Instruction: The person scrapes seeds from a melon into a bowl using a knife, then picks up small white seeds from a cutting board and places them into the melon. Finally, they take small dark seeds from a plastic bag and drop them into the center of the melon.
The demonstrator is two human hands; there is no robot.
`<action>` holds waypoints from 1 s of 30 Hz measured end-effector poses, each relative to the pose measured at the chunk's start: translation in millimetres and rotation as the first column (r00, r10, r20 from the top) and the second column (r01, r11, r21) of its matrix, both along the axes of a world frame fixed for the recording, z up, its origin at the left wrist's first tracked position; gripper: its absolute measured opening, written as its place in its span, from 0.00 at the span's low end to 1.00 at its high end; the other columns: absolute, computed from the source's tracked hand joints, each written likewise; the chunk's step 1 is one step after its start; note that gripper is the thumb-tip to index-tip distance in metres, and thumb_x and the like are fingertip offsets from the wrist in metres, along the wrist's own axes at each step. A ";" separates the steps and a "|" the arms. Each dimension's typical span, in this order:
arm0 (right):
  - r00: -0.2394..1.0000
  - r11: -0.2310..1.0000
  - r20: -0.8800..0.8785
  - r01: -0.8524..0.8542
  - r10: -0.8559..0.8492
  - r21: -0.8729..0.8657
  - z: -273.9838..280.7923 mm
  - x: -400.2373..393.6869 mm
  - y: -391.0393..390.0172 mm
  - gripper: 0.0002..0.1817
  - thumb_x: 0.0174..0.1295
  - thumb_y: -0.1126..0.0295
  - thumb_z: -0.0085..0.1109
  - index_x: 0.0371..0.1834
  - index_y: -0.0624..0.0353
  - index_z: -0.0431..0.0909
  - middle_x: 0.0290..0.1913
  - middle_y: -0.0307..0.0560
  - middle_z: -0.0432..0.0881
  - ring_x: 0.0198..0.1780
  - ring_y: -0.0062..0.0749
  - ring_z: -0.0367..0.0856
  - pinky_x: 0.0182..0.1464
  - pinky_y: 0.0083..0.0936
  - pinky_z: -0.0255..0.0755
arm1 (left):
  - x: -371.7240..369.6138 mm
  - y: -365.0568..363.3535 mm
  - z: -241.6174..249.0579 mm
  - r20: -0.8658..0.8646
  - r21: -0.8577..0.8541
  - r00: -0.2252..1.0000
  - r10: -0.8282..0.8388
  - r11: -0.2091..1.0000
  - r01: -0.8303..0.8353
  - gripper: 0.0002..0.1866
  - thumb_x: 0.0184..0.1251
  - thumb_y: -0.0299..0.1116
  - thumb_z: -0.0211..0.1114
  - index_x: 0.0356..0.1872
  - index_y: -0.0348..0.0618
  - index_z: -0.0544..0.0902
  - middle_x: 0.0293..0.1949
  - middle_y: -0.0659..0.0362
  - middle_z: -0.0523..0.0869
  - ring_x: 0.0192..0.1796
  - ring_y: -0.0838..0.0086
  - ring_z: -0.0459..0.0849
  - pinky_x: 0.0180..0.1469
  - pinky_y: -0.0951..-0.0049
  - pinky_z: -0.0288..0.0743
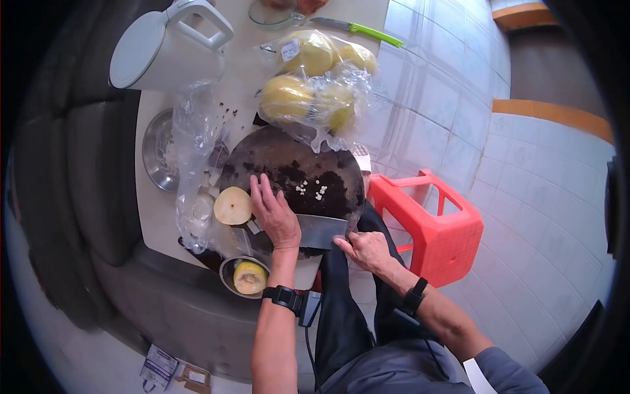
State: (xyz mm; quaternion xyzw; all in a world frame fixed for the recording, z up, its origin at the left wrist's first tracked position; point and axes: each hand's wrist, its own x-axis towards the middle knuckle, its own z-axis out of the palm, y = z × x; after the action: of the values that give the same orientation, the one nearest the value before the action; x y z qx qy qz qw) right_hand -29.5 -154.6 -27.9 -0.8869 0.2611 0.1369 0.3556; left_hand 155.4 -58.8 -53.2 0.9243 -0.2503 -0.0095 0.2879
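Note:
My right hand [371,251] is wrapped round the handle of a cleaver [321,232], whose wide blade lies low across the near side of a dark round chopping board [262,148]. On the board, to the left of the blade, my left hand [277,213] has its fingers stretched out and holds nothing I can see. Beside its fingers sits a halved pear [233,205], pale cut face up. Small whitish bits [320,191] lie in the board's middle. Below, a metal bowl [228,278] contains a yellow-skinned fruit piece [250,278] with a hollowed centre.
Large yellow fruits in a clear plastic bag [315,92] stand beyond the board. Further back are a green-handled knife [374,34], a glass bowl [275,16] and a white jug [167,49]. A metal basin [157,151] is left; a red stool [433,230] is right.

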 end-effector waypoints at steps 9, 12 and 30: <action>0.995 1.000 -0.100 -0.008 0.011 0.026 1.2 2.9 3.0 0.32 0.68 0.45 0.50 0.17 0.62 0.78 0.17 0.56 0.79 0.24 0.50 0.82 0.28 0.40 0.75 | 2.6 -2.2 -10.3 0.120 0.156 0.989 -0.091 0.985 0.071 0.31 0.64 0.26 0.60 0.70 0.43 0.63 0.72 0.45 0.59 0.70 0.45 0.61 0.69 0.47 0.57; 0.986 0.997 -0.167 0.034 -0.022 0.064 5.4 10.5 1.3 0.33 0.68 0.44 0.48 0.17 0.63 0.79 0.19 0.57 0.80 0.25 0.50 0.82 0.29 0.42 0.75 | 8.6 -12.3 -9.2 0.114 0.187 0.983 -0.147 0.974 0.124 0.32 0.65 0.27 0.59 0.71 0.43 0.61 0.73 0.44 0.56 0.73 0.45 0.56 0.72 0.46 0.52; 0.963 0.996 -0.266 0.057 -0.035 0.075 9.9 11.8 5.3 0.30 0.65 0.44 0.53 0.21 0.63 0.80 0.22 0.56 0.82 0.25 0.49 0.83 0.29 0.40 0.77 | 13.6 -18.0 -6.1 -0.024 0.228 0.984 -0.177 0.957 0.178 0.28 0.73 0.40 0.50 0.71 0.41 0.60 0.73 0.42 0.56 0.74 0.43 0.54 0.73 0.41 0.45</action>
State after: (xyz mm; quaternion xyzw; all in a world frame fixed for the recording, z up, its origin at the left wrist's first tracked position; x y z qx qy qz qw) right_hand -17.7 -149.3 -17.9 -0.8391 0.3210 0.2563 0.3567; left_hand 169.0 -76.8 -59.3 0.9251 -0.3289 -0.0658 0.1779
